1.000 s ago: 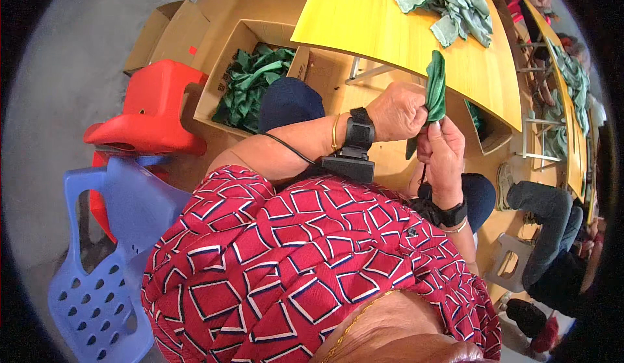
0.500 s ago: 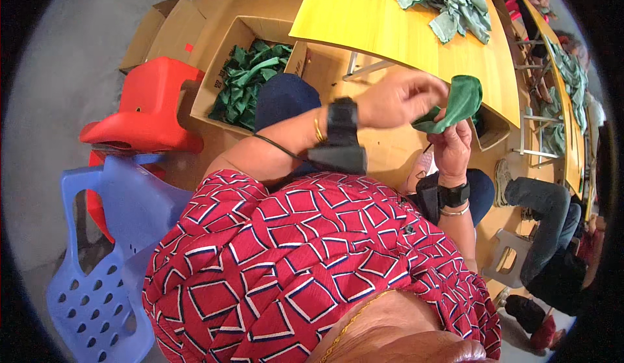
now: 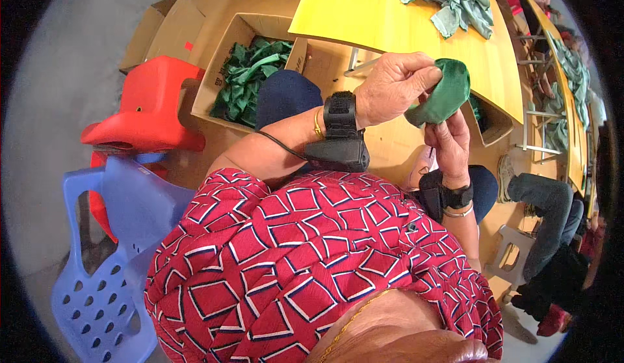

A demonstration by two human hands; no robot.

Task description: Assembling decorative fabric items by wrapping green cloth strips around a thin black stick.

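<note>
Between my hands, in front of the table's near edge, is a green velvety piece of cloth [image 3: 445, 96], curved into a band. My left hand [image 3: 398, 90] pinches its upper left edge between thumb and fingers. From below, my right hand [image 3: 450, 143] grips the lower edge, thumb pressed against the cloth. Some of the fingers of both hands are hidden behind the fabric. Each wrist carries a black strapped device.
A cardboard box [image 3: 244, 28] of dark green cloth pieces stands left of my knee; another box [image 3: 495, 129] sits under the yellow table [image 3: 364, 15]. Pale green cloths [image 3: 458, 2] lie on top. Red [image 3: 153, 100] and blue [image 3: 97, 291] plastic chairs stand left. Another person's leg [image 3: 543, 200] is at right.
My left hand was blurred beside the cloth and now grips its upper left edge. The cloth has shifted slightly left and turned, showing a rounder band.
</note>
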